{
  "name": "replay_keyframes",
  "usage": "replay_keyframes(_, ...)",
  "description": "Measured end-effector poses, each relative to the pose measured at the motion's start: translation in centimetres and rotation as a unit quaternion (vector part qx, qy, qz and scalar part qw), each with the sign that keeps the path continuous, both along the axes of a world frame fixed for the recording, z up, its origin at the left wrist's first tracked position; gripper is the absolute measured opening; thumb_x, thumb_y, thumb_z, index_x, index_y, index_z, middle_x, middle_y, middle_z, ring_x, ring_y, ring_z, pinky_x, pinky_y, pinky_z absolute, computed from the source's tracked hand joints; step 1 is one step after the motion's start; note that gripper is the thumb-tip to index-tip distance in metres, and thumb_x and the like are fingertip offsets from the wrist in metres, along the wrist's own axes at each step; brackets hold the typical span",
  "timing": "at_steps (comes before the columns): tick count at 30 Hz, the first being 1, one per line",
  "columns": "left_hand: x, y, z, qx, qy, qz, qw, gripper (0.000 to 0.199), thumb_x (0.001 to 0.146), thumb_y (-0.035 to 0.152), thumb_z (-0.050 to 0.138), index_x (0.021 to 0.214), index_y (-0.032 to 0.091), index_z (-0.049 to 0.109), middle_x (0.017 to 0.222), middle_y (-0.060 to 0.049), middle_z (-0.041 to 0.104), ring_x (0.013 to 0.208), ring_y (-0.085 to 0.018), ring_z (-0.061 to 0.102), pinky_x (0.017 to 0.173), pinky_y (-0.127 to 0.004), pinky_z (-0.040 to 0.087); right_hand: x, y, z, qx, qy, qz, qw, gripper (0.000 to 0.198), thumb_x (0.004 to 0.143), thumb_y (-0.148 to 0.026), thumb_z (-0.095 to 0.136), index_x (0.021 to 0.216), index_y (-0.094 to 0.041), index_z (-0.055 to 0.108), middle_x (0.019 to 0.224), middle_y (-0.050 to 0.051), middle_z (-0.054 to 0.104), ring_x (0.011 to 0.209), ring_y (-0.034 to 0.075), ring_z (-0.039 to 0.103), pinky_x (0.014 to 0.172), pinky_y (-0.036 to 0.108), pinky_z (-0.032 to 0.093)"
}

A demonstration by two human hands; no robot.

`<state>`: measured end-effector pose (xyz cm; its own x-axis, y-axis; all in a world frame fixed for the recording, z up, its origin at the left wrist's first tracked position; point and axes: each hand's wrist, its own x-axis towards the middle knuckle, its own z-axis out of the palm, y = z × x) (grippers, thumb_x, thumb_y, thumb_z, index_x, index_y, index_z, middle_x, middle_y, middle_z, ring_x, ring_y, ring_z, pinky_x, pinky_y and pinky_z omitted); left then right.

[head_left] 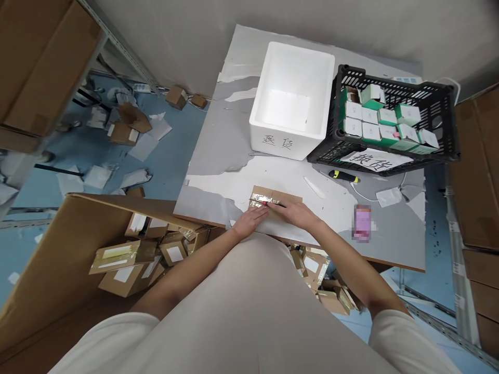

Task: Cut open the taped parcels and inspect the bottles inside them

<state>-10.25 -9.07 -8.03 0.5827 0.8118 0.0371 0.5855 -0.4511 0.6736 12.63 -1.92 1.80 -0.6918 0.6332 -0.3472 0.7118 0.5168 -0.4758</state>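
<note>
A small cardboard box (290, 199) with shiny clear tape lies near the front edge of the table. My right hand (294, 212) is closed around a red-and-black box cutter (265, 203), whose front end is on the taped top of the box. My left hand (249, 221) lies against the box's near left part, fingers stretched out and pointing toward the cutter. The undersides of both hands are hidden.
Behind the box stand a white foam box (268, 140) and a black crate (323, 150) of small green-and-white cartons. A yellow-and-black tool (344, 176) and a pink blurred item (362, 223) lie at right. A large carton (50, 249) of parcels stands left.
</note>
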Motion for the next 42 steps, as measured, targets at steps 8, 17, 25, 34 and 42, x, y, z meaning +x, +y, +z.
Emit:
replay_keyframes(8,0.3,-0.3,-1.2,0.103,-0.013,0.013,0.995,0.042,0.092,0.005,0.031,0.127,0.015,0.053,0.130,-0.013,0.058,0.130,-0.020,0.046,0.107,-0.045,0.041,-0.8,0.3,0.7,0.085,-0.133,0.101,0.982,0.065,0.089,-0.010,0.036,0.146,-0.039,0.024,0.121,0.008,0.058,0.078,0.017,0.061,0.064,0.028,0.040)
replay_keyframes(17,0.3,-0.2,-1.4,0.166,0.003,0.008,0.986,0.046,0.089,0.000,0.031,0.128,0.014,0.052,0.127,-0.013,0.060,0.127,-0.018,0.050,0.103,-0.043,0.046,-0.9,0.4,0.9,0.102,-0.171,0.149,0.968,0.065,0.093,-0.014,0.034,0.149,-0.038,0.012,0.124,0.008,0.056,0.081,0.018,0.061,0.062,0.027,0.038)
replay_keyframes(25,0.1,-0.5,-1.1,0.148,0.013,0.004,0.989,0.047,0.088,-0.001,0.032,0.128,0.014,0.053,0.128,-0.013,0.060,0.129,-0.020,0.047,0.104,-0.043,0.045,-1.3,0.9,1.5,0.083,-0.179,0.157,0.968,0.063,0.093,-0.016,0.034,0.149,-0.039,0.015,0.128,0.009,0.055,0.081,0.019,0.063,0.060,0.027,0.040)
replay_keyframes(34,-0.1,-0.6,-0.6,0.134,0.012,0.003,0.991,0.045,0.092,0.005,0.034,0.132,0.018,0.049,0.128,-0.010,0.060,0.130,-0.018,0.046,0.107,-0.042,0.040,0.8,-0.2,3.6,0.105,-0.241,0.158,0.952,0.062,0.091,-0.011,0.032,0.147,-0.034,0.022,0.123,0.013,0.057,0.077,0.020,0.064,0.055,0.027,0.038)
replay_keyframes(42,0.0,-0.4,-0.6,0.117,0.041,0.001,0.992,0.050,0.087,0.001,0.032,0.132,0.018,0.050,0.127,-0.010,0.061,0.128,-0.019,0.048,0.105,-0.043,0.042,11.3,-3.5,6.6,0.121,-0.306,0.100,0.939,0.087,0.074,0.007,0.039,0.148,-0.036,0.021,0.099,0.009,0.062,0.070,0.018,0.060,0.051,0.024,0.036)
